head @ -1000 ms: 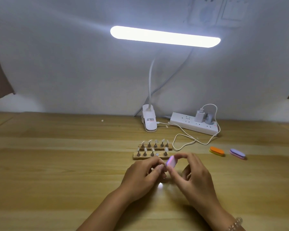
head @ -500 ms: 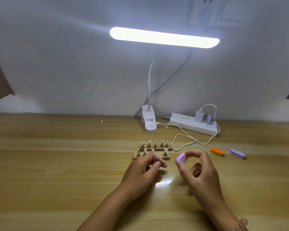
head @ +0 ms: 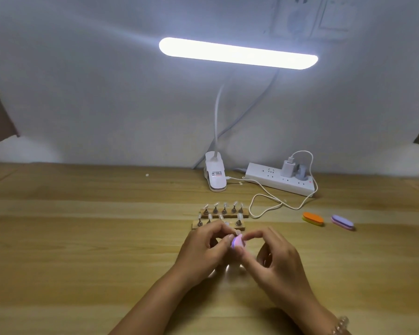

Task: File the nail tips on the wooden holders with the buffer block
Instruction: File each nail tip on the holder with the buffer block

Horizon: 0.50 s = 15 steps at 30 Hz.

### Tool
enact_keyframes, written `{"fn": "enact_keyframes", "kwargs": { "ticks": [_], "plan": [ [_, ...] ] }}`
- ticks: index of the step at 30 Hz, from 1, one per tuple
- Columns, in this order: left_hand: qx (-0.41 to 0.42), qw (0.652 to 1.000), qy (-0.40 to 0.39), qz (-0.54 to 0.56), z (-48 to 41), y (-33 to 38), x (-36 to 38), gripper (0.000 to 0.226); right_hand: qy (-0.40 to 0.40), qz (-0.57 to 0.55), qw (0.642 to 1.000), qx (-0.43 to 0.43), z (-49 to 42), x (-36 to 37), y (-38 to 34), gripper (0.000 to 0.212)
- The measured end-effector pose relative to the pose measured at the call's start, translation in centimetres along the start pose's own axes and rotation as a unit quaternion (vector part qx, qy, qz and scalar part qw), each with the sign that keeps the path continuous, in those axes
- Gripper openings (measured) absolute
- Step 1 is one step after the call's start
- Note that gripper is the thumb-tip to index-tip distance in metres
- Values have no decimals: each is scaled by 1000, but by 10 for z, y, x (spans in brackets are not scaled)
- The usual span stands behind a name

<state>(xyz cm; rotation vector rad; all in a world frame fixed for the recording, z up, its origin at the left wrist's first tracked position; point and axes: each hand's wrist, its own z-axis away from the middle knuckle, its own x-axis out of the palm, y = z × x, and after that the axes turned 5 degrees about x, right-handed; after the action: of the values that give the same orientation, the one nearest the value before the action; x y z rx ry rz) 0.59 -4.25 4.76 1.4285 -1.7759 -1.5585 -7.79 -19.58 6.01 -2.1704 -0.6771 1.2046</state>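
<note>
Head view: the pink-and-purple buffer block [head: 237, 241], pinched between the right hand's [head: 278, 267] thumb and forefinger, has swung back against the nail tip [head: 237, 231] pinched by the left hand [head: 201, 252], just in front of the wooden holders [head: 224, 213]. Half a second ago they were apart, so another filing stroke is likely under way.

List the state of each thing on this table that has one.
Lamp, switched on.
Power strip, charger plugged in.
Pink buffer block, pinched in right hand.
Nail tip, pinched in left hand, against the block.
Far wooden holder, five tips standing.
Near wooden holder, partly hidden by the hands.
Orange buffer, lying flat, untouched.
Purple buffer, lying flat, untouched.
</note>
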Motion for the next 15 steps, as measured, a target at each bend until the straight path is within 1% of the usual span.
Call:
{"fn": "enact_keyframes", "kwargs": {
  "ticks": [3, 6, 8, 11, 13, 15],
  "plan": [
    [-3, 1000, 3, 9, 1, -1, 0, 14, -24, 16, 1000, -3, 4, 1, 0, 23],
    [0, 1000, -7, -11, 1, -2, 1, 14, -37, 30, 999, 7, 5, 3, 2, 28],
    [-2, 1000, -4, 0, 1, -2, 1, 14, -11, 25, 999, 19, 1, 3, 4, 25],
    [-3, 1000, 2, -2, 2, -2, 1, 12, 57, -18, 996, 63, -1, 0, 11, 25],
    [5, 1000, -12, -22, 2, -3, 2, 9, 54, -33, 997, 44, 0, -2, 8, 28],
    [14, 999, -22, -30, 2, -3, 2, 11, 23, -27, 999, 10, 0, 0, 5, 27]
  ]
}}
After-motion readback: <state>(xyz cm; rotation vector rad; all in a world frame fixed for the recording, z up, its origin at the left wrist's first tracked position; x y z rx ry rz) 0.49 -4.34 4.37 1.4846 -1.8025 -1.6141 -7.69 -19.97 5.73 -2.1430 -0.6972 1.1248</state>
